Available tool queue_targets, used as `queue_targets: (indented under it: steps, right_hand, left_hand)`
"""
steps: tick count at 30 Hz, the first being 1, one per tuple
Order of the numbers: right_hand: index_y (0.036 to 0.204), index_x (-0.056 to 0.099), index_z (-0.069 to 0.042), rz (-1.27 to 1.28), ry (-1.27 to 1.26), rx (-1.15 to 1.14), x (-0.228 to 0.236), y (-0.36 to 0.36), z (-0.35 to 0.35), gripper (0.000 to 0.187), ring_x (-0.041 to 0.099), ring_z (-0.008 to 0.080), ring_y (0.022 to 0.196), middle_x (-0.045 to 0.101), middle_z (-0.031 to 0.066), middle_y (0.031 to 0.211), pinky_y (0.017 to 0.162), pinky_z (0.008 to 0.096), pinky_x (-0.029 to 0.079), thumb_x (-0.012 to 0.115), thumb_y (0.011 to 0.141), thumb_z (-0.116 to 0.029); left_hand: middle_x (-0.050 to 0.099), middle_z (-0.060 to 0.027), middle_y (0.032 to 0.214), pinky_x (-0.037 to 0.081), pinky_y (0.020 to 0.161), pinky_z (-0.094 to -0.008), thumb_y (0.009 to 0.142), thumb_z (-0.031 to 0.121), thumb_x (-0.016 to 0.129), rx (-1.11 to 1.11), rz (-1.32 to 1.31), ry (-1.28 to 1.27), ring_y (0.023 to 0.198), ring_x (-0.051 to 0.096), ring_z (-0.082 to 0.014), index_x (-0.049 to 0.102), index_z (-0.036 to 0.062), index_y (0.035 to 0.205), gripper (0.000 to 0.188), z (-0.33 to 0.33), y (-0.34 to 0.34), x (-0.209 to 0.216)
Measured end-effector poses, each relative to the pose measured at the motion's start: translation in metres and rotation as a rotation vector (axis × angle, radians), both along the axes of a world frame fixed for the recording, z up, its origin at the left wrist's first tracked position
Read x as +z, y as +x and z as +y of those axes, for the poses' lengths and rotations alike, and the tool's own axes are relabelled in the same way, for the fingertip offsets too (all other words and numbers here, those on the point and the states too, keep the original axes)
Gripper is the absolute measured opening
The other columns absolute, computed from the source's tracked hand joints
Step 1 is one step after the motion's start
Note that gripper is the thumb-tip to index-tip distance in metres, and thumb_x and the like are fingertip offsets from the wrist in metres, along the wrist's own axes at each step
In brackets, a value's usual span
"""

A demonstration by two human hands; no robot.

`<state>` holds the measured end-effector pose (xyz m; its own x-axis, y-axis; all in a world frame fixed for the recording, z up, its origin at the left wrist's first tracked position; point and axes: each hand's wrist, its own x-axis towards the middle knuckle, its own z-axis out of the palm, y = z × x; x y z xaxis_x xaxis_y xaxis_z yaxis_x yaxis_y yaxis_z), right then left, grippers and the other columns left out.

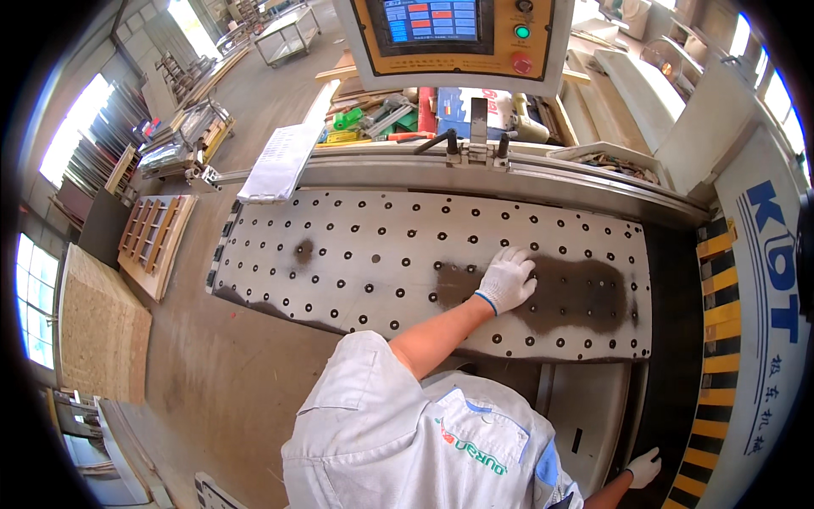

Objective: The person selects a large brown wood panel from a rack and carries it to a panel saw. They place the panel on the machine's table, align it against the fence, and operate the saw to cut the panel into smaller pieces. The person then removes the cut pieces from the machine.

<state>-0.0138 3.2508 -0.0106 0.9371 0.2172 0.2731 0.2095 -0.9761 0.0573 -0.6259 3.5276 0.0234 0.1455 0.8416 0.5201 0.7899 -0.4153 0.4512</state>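
Observation:
My left hand (507,280), in a white knit glove, rests on the pale perforated metal bed (373,225), at the left part of a dark brown patch (577,293). Its fingers point away from me, slightly bent and a little apart, and no object shows in them. Rows of black round fittings dot the bed. Low at the right, my right hand (644,468), gloved too, hangs beside the dark strip (666,382) by the machine's side. It looks small there; its fingers seem loosely apart, with nothing visible in them.
Beyond the bed runs a metal rail (560,174) with a clamp (477,153) and a paper pad (280,161). A control panel (458,42) hangs above a tray of tools (381,119). Yellow-black stripes (721,318) edge the right housing. Wooden boards (102,327) stand left.

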Motion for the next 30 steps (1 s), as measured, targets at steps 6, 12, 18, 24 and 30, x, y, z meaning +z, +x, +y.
queue_targets:
  steps: [6, 12, 18, 24, 30]
  right_hand:
    - [0.139, 0.067, -0.008, 0.015, 0.023, 0.134, 0.007, -0.007, 0.000, 0.064, 0.062, 0.0313, 0.128, 0.065, 0.0098, 0.142, 0.107, 0.0438, 0.051, 0.044, 0.108, -0.058]
    - [0.136, 0.067, -0.001, 0.027, 0.066, 0.385, 0.019, -0.025, -0.004, 0.060, 0.056, 0.0345, 0.137, 0.060, 0.0192, 0.149, 0.114, 0.0439, 0.046, 0.049, 0.109, -0.051]
    - [0.129, 0.069, 0.006, 0.044, 0.157, 0.642, 0.028, -0.036, -0.012, 0.052, 0.057, 0.0399, 0.134, 0.061, 0.0259, 0.144, 0.114, 0.0463, 0.046, 0.059, 0.106, -0.040]
    - [0.109, 0.074, 0.006, 0.015, 0.394, 0.943, 0.053, -0.049, 0.006, 0.034, 0.064, 0.0441, 0.118, 0.069, 0.0278, 0.126, 0.106, 0.0520, 0.049, 0.071, 0.090, -0.022]
    - [0.114, 0.069, 0.000, -0.070, 0.403, 0.934, 0.032, -0.038, 0.002, 0.039, 0.057, 0.0450, 0.127, 0.065, 0.0230, 0.134, 0.110, 0.0571, 0.042, 0.074, 0.088, -0.029]
  left_hand:
    - [0.066, -0.0159, 0.129, 0.044, 0.112, -0.0519, 0.085, 0.028, 0.075, 0.070, 0.015, -0.009, 0.128, 0.058, -0.0369, 0.072, 0.0051, 0.108, 0.033, 0.000, 0.004, -0.002]
    - [0.067, -0.0154, 0.127, 0.045, 0.111, -0.0520, 0.085, 0.027, 0.075, 0.220, 0.028, 0.005, 0.127, 0.058, -0.0376, 0.073, 0.0058, 0.109, 0.032, -0.004, 0.014, -0.004]
    - [0.066, -0.0181, 0.127, 0.043, 0.111, -0.0525, 0.083, 0.029, 0.074, 0.324, 0.022, 0.021, 0.126, 0.058, -0.0388, 0.071, 0.0053, 0.109, 0.035, -0.009, 0.063, -0.006]
    - [0.072, -0.0248, 0.119, 0.048, 0.107, -0.0535, 0.086, 0.028, 0.071, 0.109, -0.061, 0.042, 0.117, 0.065, -0.0436, 0.075, 0.0012, 0.108, 0.035, 0.010, 0.175, 0.015]
    - [0.063, -0.0189, 0.140, 0.041, 0.114, -0.0527, 0.086, 0.031, 0.075, -0.118, -0.054, -0.012, 0.132, 0.055, -0.0398, 0.068, 0.0031, 0.124, 0.047, 0.058, 0.310, -0.010]
